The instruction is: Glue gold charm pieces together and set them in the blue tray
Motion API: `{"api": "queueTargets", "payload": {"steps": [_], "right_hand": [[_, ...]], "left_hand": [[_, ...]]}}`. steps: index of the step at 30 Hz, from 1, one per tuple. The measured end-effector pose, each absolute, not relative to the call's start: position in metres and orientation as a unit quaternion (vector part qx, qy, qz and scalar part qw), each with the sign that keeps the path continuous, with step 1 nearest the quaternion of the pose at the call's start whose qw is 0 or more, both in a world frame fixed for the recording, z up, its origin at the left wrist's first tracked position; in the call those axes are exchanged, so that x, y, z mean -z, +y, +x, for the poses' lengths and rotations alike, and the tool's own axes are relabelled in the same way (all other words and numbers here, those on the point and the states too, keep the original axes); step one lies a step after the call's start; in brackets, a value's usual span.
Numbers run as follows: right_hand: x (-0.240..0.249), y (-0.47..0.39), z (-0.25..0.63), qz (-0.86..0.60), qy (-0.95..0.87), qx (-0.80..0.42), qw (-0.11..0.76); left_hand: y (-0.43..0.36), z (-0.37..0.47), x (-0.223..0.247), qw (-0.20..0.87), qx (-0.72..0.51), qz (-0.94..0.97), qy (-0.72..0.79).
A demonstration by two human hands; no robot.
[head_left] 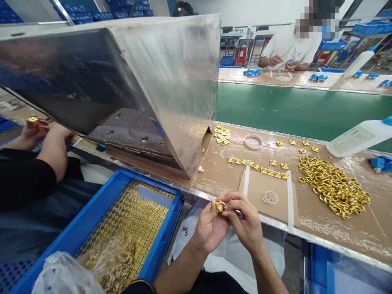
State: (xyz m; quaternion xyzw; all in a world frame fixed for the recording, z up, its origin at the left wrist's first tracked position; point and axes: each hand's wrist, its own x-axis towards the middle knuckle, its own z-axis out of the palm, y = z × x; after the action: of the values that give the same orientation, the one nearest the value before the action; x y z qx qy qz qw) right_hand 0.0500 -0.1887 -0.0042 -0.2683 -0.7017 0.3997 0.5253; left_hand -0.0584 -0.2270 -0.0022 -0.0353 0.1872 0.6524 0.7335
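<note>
Between the fingertips of my left hand [210, 230] is a shiny gold ring [219, 207] with a flat, squarish top. My right hand [247, 222] pinches the same ring from the other side, thumb and forefinger at its band. Both hands are just over the table's front edge. Beyond them lies a cardboard sheet [255, 196] with white tape strips and a small clear loop [270, 197] on it. Along its far side runs a line of gold square-topped pieces [256, 166]. A big heap of gold rings [333, 185] is to the right.
A large metal hood [171, 77] stands at left. Below it, a blue crate [179, 204] holds rows of gold pieces and a plastic bag [65, 273]. A white tape roll [253, 141], a plastic bottle [358, 136] and a green belt [275, 102] lie beyond. Co-workers' hands are left and across.
</note>
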Motion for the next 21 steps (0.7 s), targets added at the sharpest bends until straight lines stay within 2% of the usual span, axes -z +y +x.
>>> {"api": "queueTargets", "payload": {"steps": [7,16,21], "right_hand": [[0.008,-0.188,0.041,-0.268,-0.691,-0.402,0.537],[0.005,-0.190,0.038,-0.277,-0.680,-0.366,0.572],[0.000,-0.194,0.039,-0.307,-0.683,-0.337,0.571]], "left_hand": [[-0.224,-0.071,-0.001,0.721,-0.648,-0.048,0.241],[-0.216,-0.074,-0.009,0.713,-0.655,0.084,0.235],[-0.214,-0.071,-0.007,0.708,-0.654,0.096,0.250]]}}
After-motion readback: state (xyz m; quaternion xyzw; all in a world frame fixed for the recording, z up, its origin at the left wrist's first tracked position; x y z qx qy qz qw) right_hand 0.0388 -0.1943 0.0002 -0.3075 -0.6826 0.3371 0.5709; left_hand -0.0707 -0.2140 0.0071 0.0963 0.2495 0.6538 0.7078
